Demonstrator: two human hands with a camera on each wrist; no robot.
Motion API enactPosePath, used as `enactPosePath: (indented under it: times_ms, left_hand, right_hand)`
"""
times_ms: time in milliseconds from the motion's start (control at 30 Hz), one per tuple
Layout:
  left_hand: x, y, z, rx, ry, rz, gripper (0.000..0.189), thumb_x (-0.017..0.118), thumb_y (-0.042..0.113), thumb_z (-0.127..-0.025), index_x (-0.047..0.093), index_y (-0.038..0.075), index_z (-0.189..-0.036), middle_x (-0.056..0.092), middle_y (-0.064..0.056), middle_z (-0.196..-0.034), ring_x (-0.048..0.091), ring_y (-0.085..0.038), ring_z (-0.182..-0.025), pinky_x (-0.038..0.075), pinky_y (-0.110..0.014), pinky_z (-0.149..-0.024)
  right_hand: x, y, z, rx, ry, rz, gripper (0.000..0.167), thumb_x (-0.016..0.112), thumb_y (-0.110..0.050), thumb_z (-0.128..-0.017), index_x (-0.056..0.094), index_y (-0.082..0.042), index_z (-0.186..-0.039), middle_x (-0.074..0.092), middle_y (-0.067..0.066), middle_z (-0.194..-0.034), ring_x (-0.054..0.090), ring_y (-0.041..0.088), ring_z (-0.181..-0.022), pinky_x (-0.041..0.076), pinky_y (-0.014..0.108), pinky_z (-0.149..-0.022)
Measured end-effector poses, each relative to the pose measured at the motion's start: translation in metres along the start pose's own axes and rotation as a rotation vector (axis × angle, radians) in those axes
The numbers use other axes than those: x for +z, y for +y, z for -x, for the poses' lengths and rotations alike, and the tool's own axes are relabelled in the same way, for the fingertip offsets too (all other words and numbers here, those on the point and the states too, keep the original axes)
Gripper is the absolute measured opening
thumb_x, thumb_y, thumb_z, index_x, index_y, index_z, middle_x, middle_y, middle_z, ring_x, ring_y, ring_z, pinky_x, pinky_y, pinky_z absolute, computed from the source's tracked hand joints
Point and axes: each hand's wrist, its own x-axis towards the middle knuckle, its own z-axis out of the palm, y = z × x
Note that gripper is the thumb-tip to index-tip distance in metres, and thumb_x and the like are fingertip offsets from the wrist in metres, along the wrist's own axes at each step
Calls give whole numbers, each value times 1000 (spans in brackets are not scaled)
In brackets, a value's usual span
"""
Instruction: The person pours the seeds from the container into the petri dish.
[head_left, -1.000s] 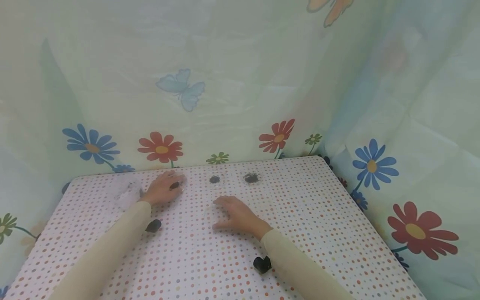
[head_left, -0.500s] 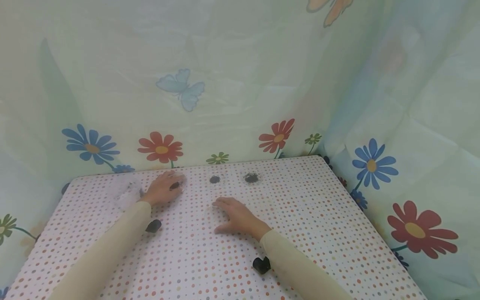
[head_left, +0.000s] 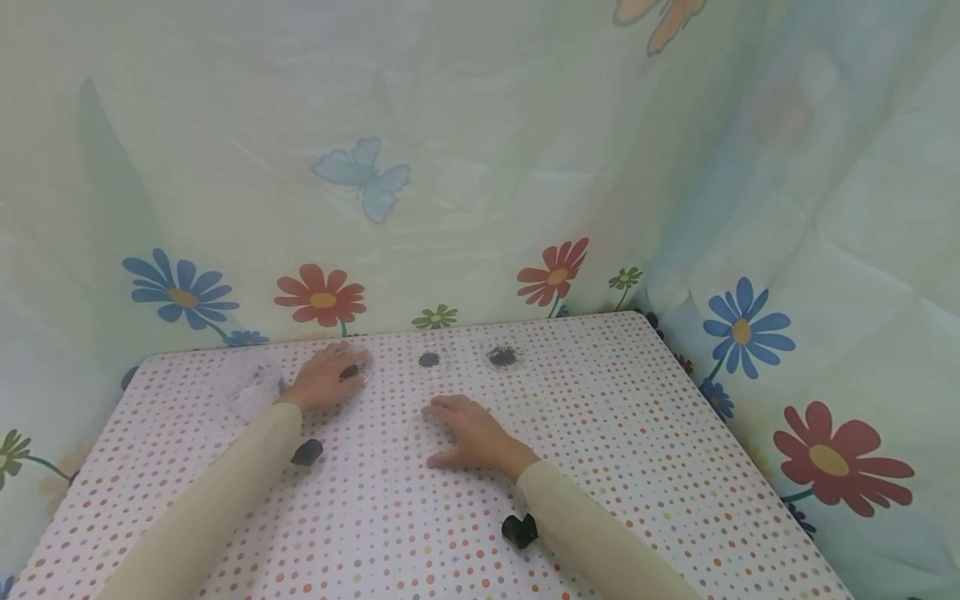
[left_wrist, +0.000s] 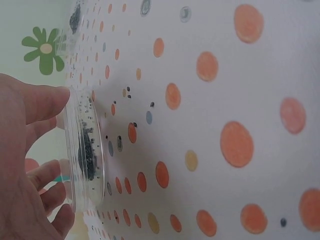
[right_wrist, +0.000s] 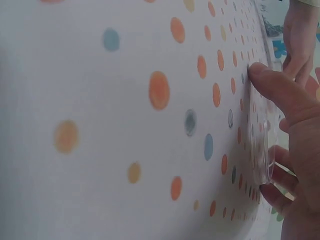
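In the left wrist view, my left hand (left_wrist: 30, 160) grips a clear round petri dish (left_wrist: 97, 192) by its rim, thumb on one side and fingertips on the other. A small heap of dark granules (left_wrist: 86, 155) lies inside it, with loose grains about it. My right hand (head_left: 472, 433) spans a second clear petri dish (right_wrist: 260, 145), its thumb at one edge and fingers at the opposite edge. No granules show in this dish, which sits low on the dotted table (head_left: 397, 517). From the head view, the left hand (head_left: 326, 379) partly covers its dish.
Two more clear dishes with dark granules, a nearer one (head_left: 429, 359) and one farther right (head_left: 502, 357), stand along the back. Crumpled clear plastic (head_left: 253, 385) lies left of the left hand. A few stray grains (left_wrist: 152, 104) dot the tabletop. A flowered curtain (head_left: 450, 167) hangs behind.
My right hand has shifted very slightly, its thumb and wrist turning a little. The left hand and the dishes at the back stay in place.
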Motion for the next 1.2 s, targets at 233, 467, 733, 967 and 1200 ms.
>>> enactPosePath:
  times_ms: [233, 467, 733, 967, 1200]
  left_hand:
    - [-1, 0, 1, -4, 1, 7, 53, 53, 33, -96, 41, 27, -147, 20, -15, -161, 16, -44, -147, 18, -70, -113]
    - [1, -2, 2, -11, 2, 9, 53, 53, 33, -96, 41, 27, -147, 20, -15, -161, 15, -45, -147, 17, -70, -113]
    - [0, 0, 1, -18, 3, 20, 54, 52, 35, -96, 40, 27, -148, 18, -15, -162, 13, -44, -148, 15, -69, -114]
    - [-1, 0, -1, -11, 4, 7, 55, 52, 35, -96, 40, 25, -148, 19, -16, -161, 14, -43, -148, 15, -68, -115]
    - [2, -2, -3, -15, 3, 5, 55, 52, 35, -96, 39, 27, -148, 19, -15, -161, 13, -42, -148, 15, -68, -115]
  right_hand:
    - [-1, 0, -1, -13, 17, -9, 77, 74, -52, -78, 45, -24, -144, 40, 3, -153, 38, 24, -141, 32, 45, -117]
    - [-4, -2, -4, -13, 18, -16, 78, 74, -51, -78, 44, -23, -144, 38, 3, -154, 36, 24, -143, 29, 46, -118]
    - [-10, 2, -8, 6, 46, -20, 79, 74, -51, -78, 43, -21, -144, 39, 4, -154, 35, 25, -142, 29, 45, -119]
    - [-17, 9, -12, 6, 99, -10, 79, 73, -54, -78, 45, -18, -143, 39, 8, -153, 37, 27, -142, 30, 47, -118]
    - [-21, 14, -16, 23, 135, -61, 79, 75, -52, -77, 47, -16, -141, 41, 8, -152, 37, 28, -141, 30, 49, -118]
